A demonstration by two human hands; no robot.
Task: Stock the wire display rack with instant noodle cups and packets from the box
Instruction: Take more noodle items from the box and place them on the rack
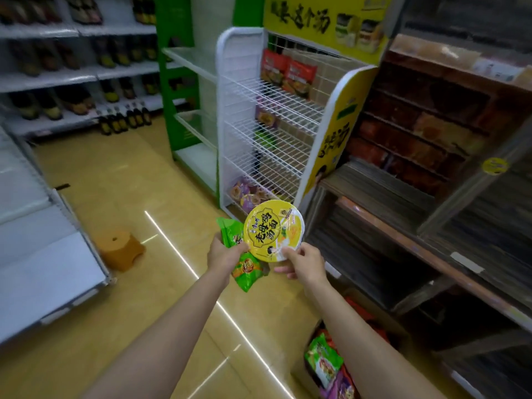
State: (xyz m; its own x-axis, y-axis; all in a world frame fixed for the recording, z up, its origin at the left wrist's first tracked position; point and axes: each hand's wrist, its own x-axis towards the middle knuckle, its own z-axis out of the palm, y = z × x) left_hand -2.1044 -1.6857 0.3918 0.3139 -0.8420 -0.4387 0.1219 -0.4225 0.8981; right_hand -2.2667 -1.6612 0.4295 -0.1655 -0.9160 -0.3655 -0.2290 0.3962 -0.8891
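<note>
Voice one: Hands first, please. What does each hold, and where does it sit relative to the wire display rack (270, 110)?

Voice two: Both hands are raised just short of the rack's bottom tier. The right hand (302, 262) pinches the near rim of a yellow instant noodle bowl (273, 229), thumb on the lid, fingers (283, 269) curled beneath. The left hand (223, 256) grips green noodle packets (244, 266), fingers wrapped round them, just left of the bowl and partly behind it.

Voice one: Which way does the bowl face?

Voice two: Its round lid tilts up toward the viewer. The bowl lies beyond the right fingers, toward the rack, so the right hand looks the nearer one for shelving it.

Voice one: And the rack itself?

Voice two: Red packets (288, 72) stand on the top tier and purple packets (247, 194) lie at the bottom; the sloped middle tiers look mostly bare. The box (328, 367) sits on the floor well short of the rack, under the right forearm, with more packets inside.
</note>
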